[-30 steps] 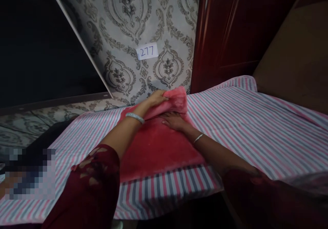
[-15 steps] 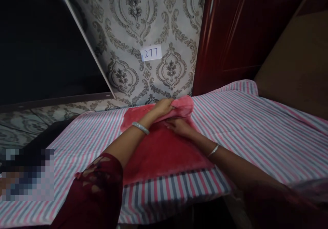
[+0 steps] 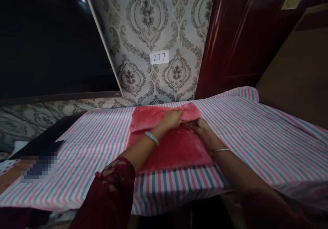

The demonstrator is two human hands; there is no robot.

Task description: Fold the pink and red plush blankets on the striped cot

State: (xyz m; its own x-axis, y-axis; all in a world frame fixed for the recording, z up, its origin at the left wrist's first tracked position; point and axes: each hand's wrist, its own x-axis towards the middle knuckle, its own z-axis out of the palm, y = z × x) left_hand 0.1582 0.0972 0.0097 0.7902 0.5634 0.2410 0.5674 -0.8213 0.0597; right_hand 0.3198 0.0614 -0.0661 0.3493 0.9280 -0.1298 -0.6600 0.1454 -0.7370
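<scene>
A red plush cloth (image 3: 170,154) lies on the striped tablecloth, its far part folded over toward me in a lighter pink-red flap. My left hand (image 3: 173,119), with a grey-green bangle on its wrist, rests on top of the flap with its fingers curled over the folded edge. To its right, my right hand (image 3: 202,126), with a thin silver bangle, has its fingers closed at the right end of the same edge. Its fingertips are partly hidden under the flap.
The striped tablecloth (image 3: 238,133) covers the table up to the patterned wall. A large dark screen (image 3: 51,44) stands at the back left, a red door (image 3: 230,44) at the back right and a brown box (image 3: 297,68) at far right. Another person's arm (image 3: 12,177) reaches in at lower left.
The folded flap now lies flatter and wider across the far part of the cloth. My right hand has moved right along the edge toward the cloth's corner. The view has shifted slightly.
</scene>
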